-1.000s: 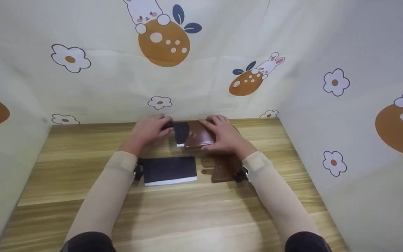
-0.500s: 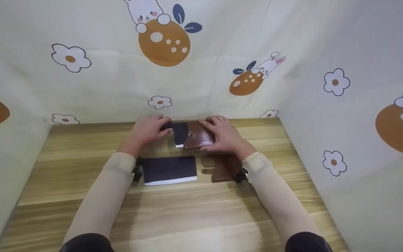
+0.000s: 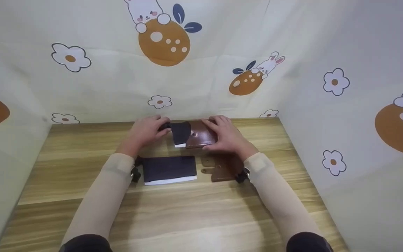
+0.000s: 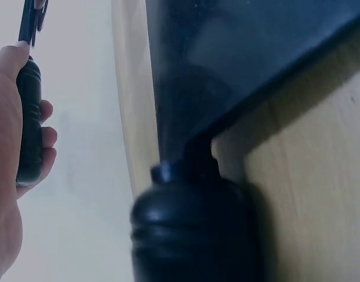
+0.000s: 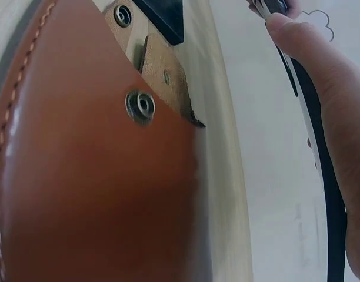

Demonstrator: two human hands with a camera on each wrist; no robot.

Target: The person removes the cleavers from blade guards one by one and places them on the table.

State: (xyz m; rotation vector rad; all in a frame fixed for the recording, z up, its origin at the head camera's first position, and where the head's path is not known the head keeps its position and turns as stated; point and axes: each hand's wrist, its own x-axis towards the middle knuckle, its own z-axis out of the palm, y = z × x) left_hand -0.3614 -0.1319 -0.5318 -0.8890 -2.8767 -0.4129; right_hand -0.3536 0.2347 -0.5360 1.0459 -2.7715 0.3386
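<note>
In the head view, my left hand [image 3: 147, 129] grips the black handle of a cleaver at the back of the table; the left wrist view shows the fingers wrapped round this ridged handle [image 4: 30, 123]. Its dark blade [image 3: 180, 133], with a pale cutting edge, runs into a brown leather sheath [image 3: 201, 134]. My right hand [image 3: 227, 134] holds that sheath, thumb at its near edge and fingers over the far side. Part of the blade shows between handle and sheath. The sheath's right end is hidden under the right hand.
A second cleaver [image 3: 169, 169] lies flat in front, its handle hidden by the left wrist. To its right is a second brown sheath [image 3: 222, 171] with a metal snap [image 5: 140, 107] and straps [image 5: 165, 73]. Patterned cloth [image 3: 117, 84] stands behind the wooden table [image 3: 187, 217].
The left hand has shifted slightly left with the cleaver, and the right hand slightly right with the sheath. A little more of the blade shows. The second cleaver and sheath stay put.
</note>
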